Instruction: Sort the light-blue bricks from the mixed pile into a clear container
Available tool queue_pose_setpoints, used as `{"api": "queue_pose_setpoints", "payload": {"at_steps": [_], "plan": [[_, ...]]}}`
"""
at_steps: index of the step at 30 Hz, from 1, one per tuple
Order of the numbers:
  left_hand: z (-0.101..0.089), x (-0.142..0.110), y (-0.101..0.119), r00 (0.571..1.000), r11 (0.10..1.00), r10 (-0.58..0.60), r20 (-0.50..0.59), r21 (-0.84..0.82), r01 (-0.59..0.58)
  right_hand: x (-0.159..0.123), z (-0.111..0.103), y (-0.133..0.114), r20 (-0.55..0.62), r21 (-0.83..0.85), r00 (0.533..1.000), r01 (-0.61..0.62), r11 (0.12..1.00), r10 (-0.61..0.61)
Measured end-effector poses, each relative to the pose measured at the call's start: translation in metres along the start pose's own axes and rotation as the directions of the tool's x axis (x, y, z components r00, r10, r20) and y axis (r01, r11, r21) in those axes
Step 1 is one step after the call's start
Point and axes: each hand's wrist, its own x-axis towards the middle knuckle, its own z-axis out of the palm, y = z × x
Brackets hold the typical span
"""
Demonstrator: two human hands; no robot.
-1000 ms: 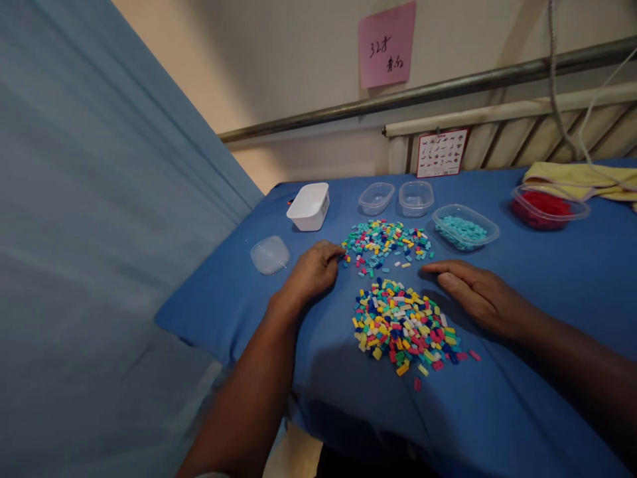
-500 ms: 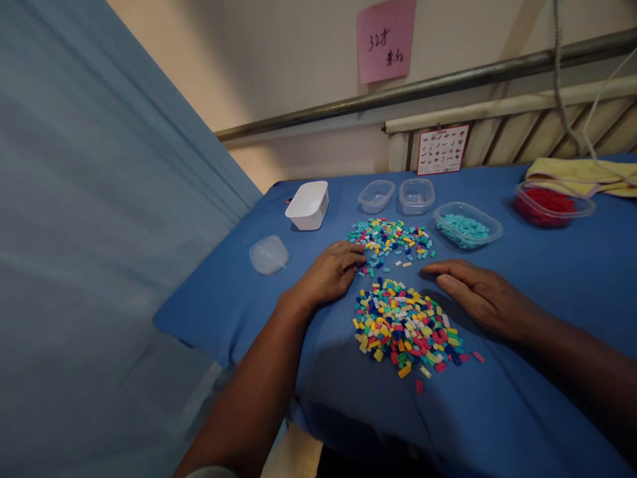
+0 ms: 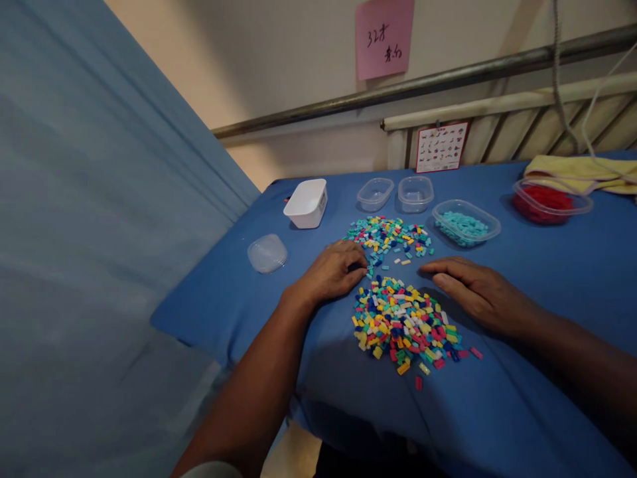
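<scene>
Two heaps of small coloured bricks lie on a blue cloth-covered table. The far heap is mostly teal; the near heap is mixed. My left hand rests palm down at the left edge of the gap between the heaps, fingers curled, fingertips among the bricks; what they hold, if anything, is hidden. My right hand lies flat on the cloth just right of the near heap, fingers stretched out toward the left, holding nothing.
Behind the heaps stand a white tub, two clear empty tubs, a clear tub of teal bricks and one of red bricks. A clear lid lies at the left. Yellow cloth at far right. Blue curtain on the left.
My left hand has slid right and slightly nearer, from the far heap's left edge into the gap between the heaps. My right hand has stayed put.
</scene>
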Motion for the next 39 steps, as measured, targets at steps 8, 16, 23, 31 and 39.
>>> {"api": "queue_pose_setpoints", "payload": {"at_steps": [8, 16, 23, 31, 39], "plan": [[-0.022, -0.007, 0.024, 0.985, 0.983, -0.137, 0.104, 0.137, 0.123, 0.002, -0.001, -0.002, 0.005, 0.002, 1.0, 0.006, 1.0, -0.006], [-0.014, 0.005, 0.022, 0.984, 0.989, -0.087, 0.158, 0.13, 0.067, 0.003, -0.001, -0.003, -0.008, 0.011, 1.0, 0.0, 1.0, 0.0], [-0.018, 0.002, 0.017, 0.977, 0.985, -0.131, 0.165, 0.131, 0.11, 0.003, -0.001, -0.004, 0.001, 0.007, 1.0, -0.004, 1.0, 0.004], [-0.024, 0.007, 0.016, 0.964, 0.981, -0.182, 0.195, 0.104, 0.164, 0.004, 0.0, -0.002, -0.015, 0.028, 1.0, -0.017, 0.999, 0.017], [-0.023, 0.011, 0.02, 0.966, 0.976, -0.146, 0.211, 0.19, 0.106, 0.004, 0.001, -0.002, -0.019, 0.035, 1.0, -0.007, 0.999, 0.008]]}}
